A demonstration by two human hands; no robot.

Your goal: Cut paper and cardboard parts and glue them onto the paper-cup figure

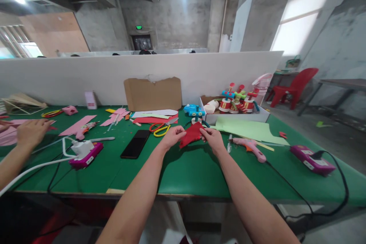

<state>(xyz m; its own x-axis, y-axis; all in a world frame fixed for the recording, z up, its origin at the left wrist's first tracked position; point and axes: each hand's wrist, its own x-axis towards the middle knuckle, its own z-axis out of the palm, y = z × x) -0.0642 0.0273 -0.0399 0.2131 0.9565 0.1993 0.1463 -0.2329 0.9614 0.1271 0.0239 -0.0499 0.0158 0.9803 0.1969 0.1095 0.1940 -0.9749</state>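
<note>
Between my two hands is a small piece of red paper [191, 135], held up just above the green table [194, 175]. My left hand [173, 137] pinches its left edge. The right edge is pinched by my right hand [212, 139]. Right behind the paper stands a blue paper figure with coiled arms [197, 114], partly hidden by it. Scissors with red and yellow handles [161, 127] lie left of the paper. To the right of my right hand rests a pink hot glue gun [250, 148], its cord running off the table's front edge.
A black phone [135, 144] lies left of my left arm. A white box [237, 116] with several paper-cup figures stands at the back right, near green paper [246, 129]. Purple power strips [312, 160] sit at both sides. Far left, a co-worker's hand [32, 131] is over pink paper.
</note>
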